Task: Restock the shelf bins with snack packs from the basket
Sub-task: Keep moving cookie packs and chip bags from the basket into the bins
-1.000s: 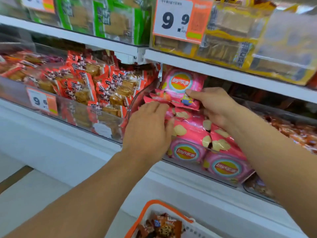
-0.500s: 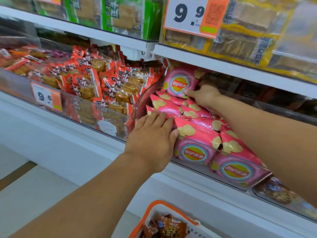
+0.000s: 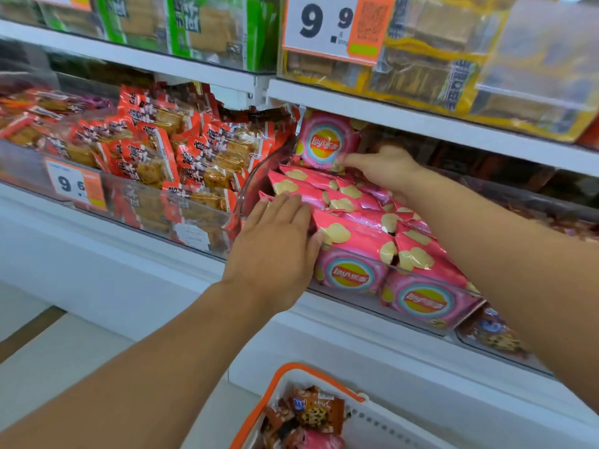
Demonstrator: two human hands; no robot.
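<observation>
Head view, the only one.

Left hand (image 3: pixel 275 244) at centre: fingers straight and together, palm flat on the front-left pink chip packs (image 3: pixel 353 234). Grip is apart, holding nothing, just pressing. Likely reason: pin the front rows down and back so they don't spill over the clear bin (image 3: pixel 431 286) front lip while the rear gets sorted.

Right hand (image 3: pixel 385 166) at 1 o'clock from the left hand, reached deep under the white shelf edge (image 3: pixel 421 119). Fingertips touch the lower edge of the upright pack (image 3: pixel 327 140) standing at the back of the bin. Whether its grip pinches the pack or only pushes it: cannot tell, the fingers are blurred and partly hidden. My read: it's standing that pack face-out against the back, logo forward.

Packs in the bin lie shingled, leaning back, front row with logos showing through the clear wall. Bin looks near full; room for few more, I'd guess.

Orange-wrapped cracker packs (image 3: pixel 168 157) fill the neighbouring bin at 9 o'clock, with a price tag (image 3: pixel 76 186) on its front. Upper shelf at 12 o'clock: green and yellow packs, big 9.9 tag (image 3: pixel 337 25).

Basket (image 3: pixel 291 374), white with an orange rim, at 6 o'clock, below the shelf and well apart from both hands. Brown cookie packs (image 3: pixel 311 413) and something pink remain in it, so the restock isn't finished. Next step probably: release, reach down to 6 o'clock for the next pack. Risk: lifting the left palm may let the front row slide.
</observation>
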